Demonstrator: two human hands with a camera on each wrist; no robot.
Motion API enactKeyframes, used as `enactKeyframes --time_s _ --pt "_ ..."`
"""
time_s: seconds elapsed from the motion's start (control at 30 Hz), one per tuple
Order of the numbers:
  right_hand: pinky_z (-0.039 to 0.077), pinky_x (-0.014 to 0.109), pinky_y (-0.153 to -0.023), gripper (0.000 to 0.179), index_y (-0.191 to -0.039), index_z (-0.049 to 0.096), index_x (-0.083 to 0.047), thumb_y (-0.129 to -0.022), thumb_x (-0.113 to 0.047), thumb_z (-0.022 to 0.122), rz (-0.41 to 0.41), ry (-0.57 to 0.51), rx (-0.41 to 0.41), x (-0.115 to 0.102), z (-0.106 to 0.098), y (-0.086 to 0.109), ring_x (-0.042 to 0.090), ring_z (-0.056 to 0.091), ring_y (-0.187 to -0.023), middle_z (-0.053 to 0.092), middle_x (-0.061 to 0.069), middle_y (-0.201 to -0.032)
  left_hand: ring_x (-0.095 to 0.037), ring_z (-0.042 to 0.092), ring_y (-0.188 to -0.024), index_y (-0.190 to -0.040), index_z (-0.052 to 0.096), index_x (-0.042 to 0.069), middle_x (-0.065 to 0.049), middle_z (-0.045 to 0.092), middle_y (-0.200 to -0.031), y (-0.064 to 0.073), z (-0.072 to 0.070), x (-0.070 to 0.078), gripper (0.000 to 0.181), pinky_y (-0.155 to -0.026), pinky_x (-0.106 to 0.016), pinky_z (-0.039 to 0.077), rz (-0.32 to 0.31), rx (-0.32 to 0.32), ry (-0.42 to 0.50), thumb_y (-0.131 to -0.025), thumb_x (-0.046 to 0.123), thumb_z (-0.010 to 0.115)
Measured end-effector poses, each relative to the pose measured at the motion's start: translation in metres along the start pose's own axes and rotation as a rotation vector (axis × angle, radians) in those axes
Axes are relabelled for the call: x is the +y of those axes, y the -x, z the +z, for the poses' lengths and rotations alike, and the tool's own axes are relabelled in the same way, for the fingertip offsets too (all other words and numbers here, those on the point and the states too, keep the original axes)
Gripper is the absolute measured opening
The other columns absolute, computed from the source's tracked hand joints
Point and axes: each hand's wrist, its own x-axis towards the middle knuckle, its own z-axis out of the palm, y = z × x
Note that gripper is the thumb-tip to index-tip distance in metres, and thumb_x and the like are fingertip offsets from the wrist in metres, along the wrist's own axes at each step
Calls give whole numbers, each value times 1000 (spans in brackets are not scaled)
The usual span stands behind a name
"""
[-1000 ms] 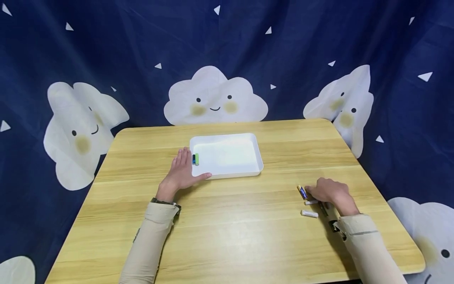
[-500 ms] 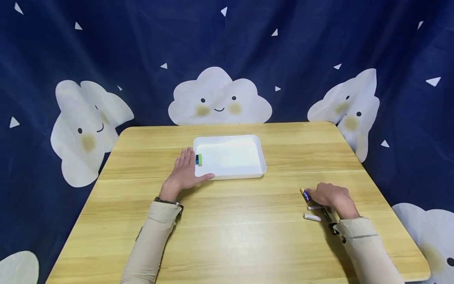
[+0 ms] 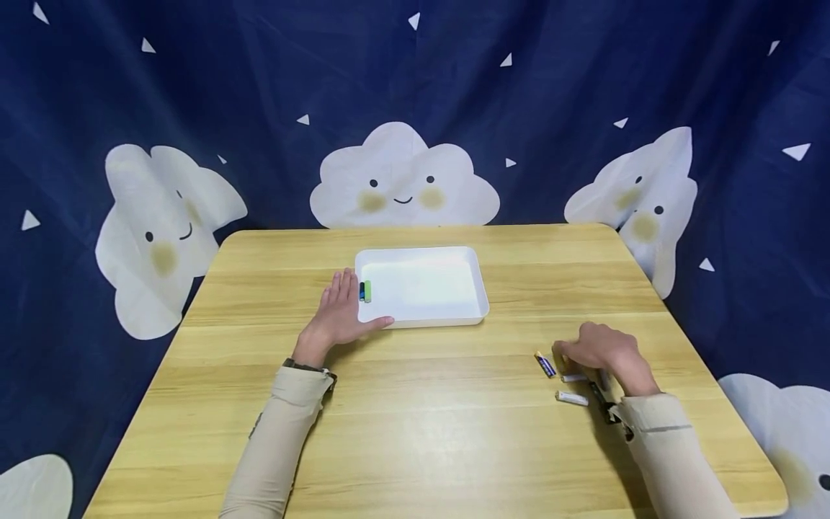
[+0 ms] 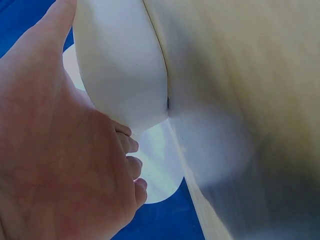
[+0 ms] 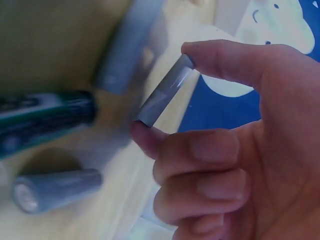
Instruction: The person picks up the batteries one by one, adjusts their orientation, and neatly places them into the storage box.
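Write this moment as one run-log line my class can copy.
left hand: rests against white tray; right hand: pinches grey battery; in tray: green battery, dark battery; on table: loose batteries near right hand

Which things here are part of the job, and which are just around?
Likely the job:
- left hand, at the tray
- right hand, pinching a grey battery
- green battery and dark battery in the tray
- blue-yellow battery and white battery, loose

Just around:
- table
- curtain
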Motion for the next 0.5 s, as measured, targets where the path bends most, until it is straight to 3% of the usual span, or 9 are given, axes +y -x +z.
enactKeyframes --time_s 0.13,0.2,0.27,0.37,0.5 --pt "36 33 -52 56 -62 48 -18 -98 -59 56 -61 -59 61 -1 -9 -2 14 42 -53 39 -4 -57 -37 -17 -162 -164 -10 1 -19 -15 -174 -3 2 -2 137 -132 -59 1 -3 -11 -1 -80 90 54" --pt "36 30 -50 56 -65 57 -13 -97 -59 59 -110 -87 119 -4 -14 -4 12 41 -53 46 -5 -58 -36 -18 -162 -164 -11 2 -18 -16 -174 -3 3 -2 138 -131 -59 1 -4 -17 -4 -80 90 53" --pt "42 32 -52 56 -83 69 -4 -96 -59 62 -158 -116 187 -7 -17 -8 13 50 -58 59 1 -67 -36 -18 -161 -164 -11 2 -18 -17 -174 -3 3 -2 138 -131 -60 1 -5 -18 -3 -80 90 53" --pt "51 37 -61 64 -116 71 1 -94 -58 66 -228 -147 302 -15 -22 -10 20 62 -73 72 11 -91 -36 -18 -162 -164 -11 2 -18 -16 -174 -4 3 -3 137 -131 -60 1 -1 -12 -6 -80 91 52" --pt "46 33 -58 53 -114 72 -1 -95 -51 71 -332 -205 433 -28 -24 -15 17 57 -64 66 7 -77 -37 -17 -162 -164 -10 1 -19 -14 -174 -4 2 -3 137 -131 -61 2 1 -8 -10 -81 90 52"
